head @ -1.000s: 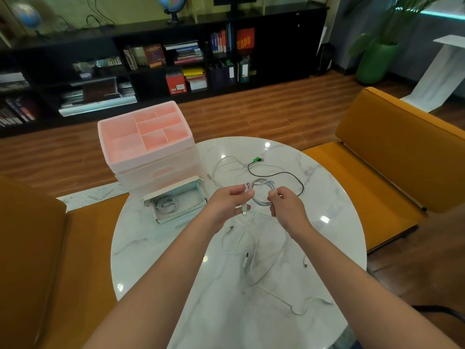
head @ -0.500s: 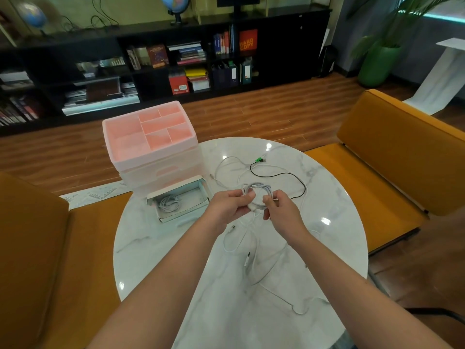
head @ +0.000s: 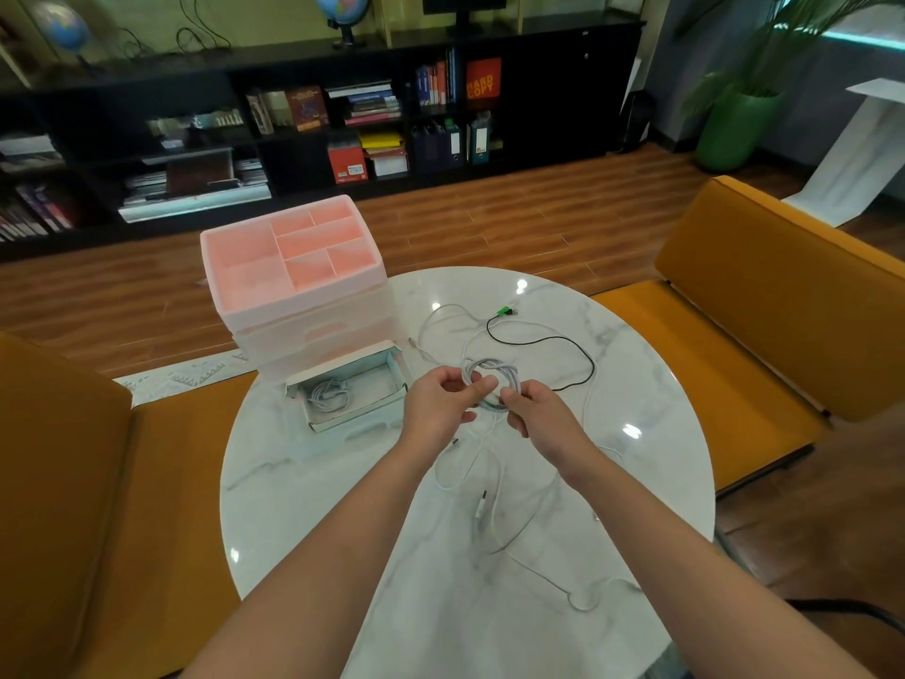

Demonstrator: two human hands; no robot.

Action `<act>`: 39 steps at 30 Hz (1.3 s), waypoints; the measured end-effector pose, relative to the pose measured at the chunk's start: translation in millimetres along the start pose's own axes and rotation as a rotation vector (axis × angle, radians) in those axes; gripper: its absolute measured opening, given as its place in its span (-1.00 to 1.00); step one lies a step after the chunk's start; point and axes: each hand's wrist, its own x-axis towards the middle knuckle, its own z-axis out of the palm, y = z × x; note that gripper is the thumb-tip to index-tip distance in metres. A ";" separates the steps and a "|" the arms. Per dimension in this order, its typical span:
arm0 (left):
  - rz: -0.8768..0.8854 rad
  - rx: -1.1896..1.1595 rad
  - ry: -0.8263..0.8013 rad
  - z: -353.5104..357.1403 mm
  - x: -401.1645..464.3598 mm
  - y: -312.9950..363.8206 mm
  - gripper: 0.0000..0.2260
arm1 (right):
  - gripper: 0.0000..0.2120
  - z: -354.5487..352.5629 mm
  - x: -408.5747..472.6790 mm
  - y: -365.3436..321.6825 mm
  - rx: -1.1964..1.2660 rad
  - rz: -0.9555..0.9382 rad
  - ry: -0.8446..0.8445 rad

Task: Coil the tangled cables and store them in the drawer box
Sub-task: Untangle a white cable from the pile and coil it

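Above the round marble table [head: 343,507], my left hand [head: 438,401] and my right hand [head: 541,416] both pinch a small coil of white cable [head: 494,372]. Its loose tail hangs down to the tabletop, ending in a plug [head: 482,503]. More white cable [head: 538,570] trails toward the near edge. A black cable [head: 563,339] with a green plug [head: 504,312] lies beyond my hands. The pink drawer box [head: 294,281] stands at the table's far left. Its bottom drawer [head: 387,399] is pulled out and holds one coiled white cable [head: 329,395].
Orange benches flank the table on the left [head: 73,482] and right [head: 783,311]. A dark bookshelf [head: 343,115] runs along the far wall, with a green plant pot [head: 729,129] at the right. A patterned sheet [head: 186,379] lies behind the box.
My hands have drawn closer together on the coil, and the coil looks tighter. The rest of the cables and the box lie as before.
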 end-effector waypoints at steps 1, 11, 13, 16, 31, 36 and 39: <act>0.007 -0.011 0.008 1.4 -0.2 -0.2 -0.76 | -0.83 1.1 -0.3 -0.2 -0.013 0.004 0.005; 0.010 -0.036 -0.128 1.4 -0.9 7.2 -0.80 | -0.68 4.3 6.8 -2.8 -0.075 -0.005 0.193; 0.010 -0.037 -0.208 -1.9 -1.8 8.9 -0.80 | -0.65 1.5 6.6 -5.4 -0.068 -0.013 0.187; 0.031 -0.050 -0.200 -2.3 -1.4 10.1 -0.82 | -0.68 -0.7 8.1 -6.8 -0.043 -0.002 0.154; 0.077 -0.125 -0.069 -4.3 4.5 -6.3 -0.88 | -0.78 -13.2 15.9 1.9 -0.181 -0.204 0.013; 0.066 0.046 -0.149 -10.3 10.3 -2.1 -0.90 | -0.78 -13.4 15.5 2.1 0.008 -0.126 -0.105; 0.102 0.215 -0.160 -10.7 13.8 -0.4 -0.86 | -0.78 -12.8 16.3 5.1 0.072 -0.122 -0.100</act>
